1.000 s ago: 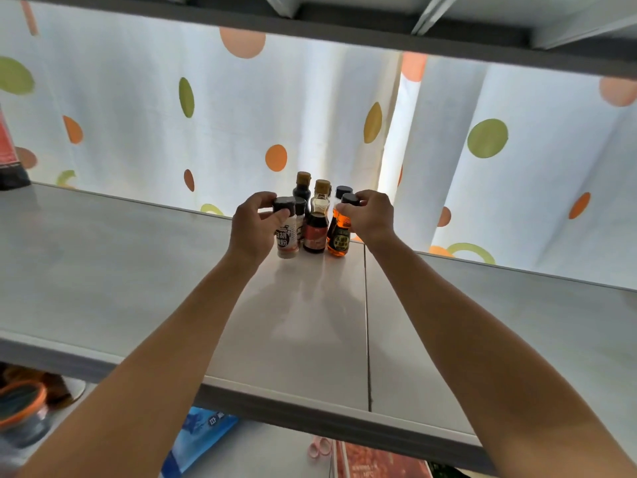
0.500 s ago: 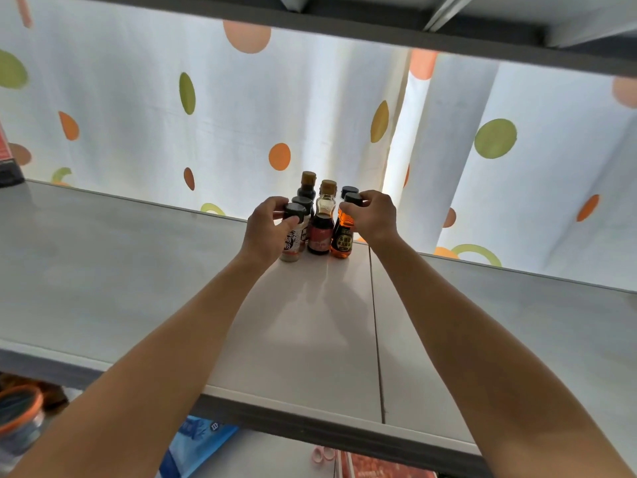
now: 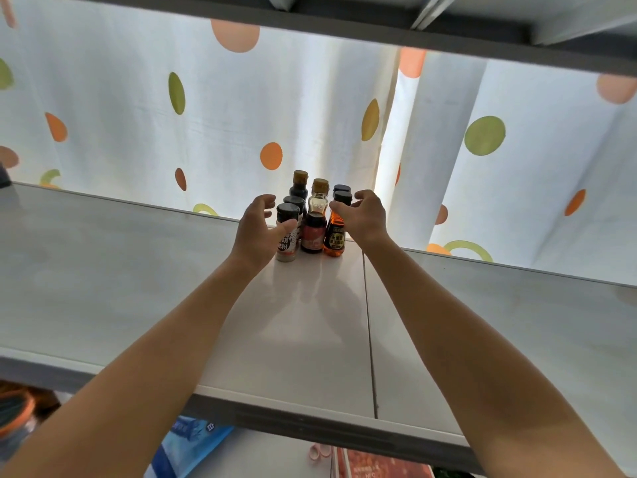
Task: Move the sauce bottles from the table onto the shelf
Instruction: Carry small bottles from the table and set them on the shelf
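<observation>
Both arms reach up and fwd over the shelf [image 3: 138, 270], forearms converging toward a cluster of sauce bottles near the back edge. Left hand [image 3: 256, 232] sits just left of the pepper shaker [image 3: 286, 236], fingers loosely curved and spread, thumb right by the shaker's body, not wrapped around anything afaict. Right hand [image 3: 362, 215] is on the right side of the group, fingers relaxed and curved, fingertips by the black cap of the orange oil bottle [image 3: 335, 236]; can't tell if they actually touch it, but no real grip.

Bottles all stand upright on the shelf, packed tight, touching or nearly so. Front row L to R: the shaker w/ black lid, a dark soy bottle [image 3: 313, 229] w/ clear neck and tan cap, the orange one. Behind them a few more dark bottles, mostly hidden by the front row, so exact count is iffy.

Shelf is pale, glossy, w/ a seam running front to back just right of the bottles. Another shelf board [image 3: 344, 25] overhead. Behind: white curtain [image 3: 138, 98] w/ orange and green dots, backlit. Below the front edge, a blue package [image 3: 193, 439] and some red printed stuff, too cut off to ID.
</observation>
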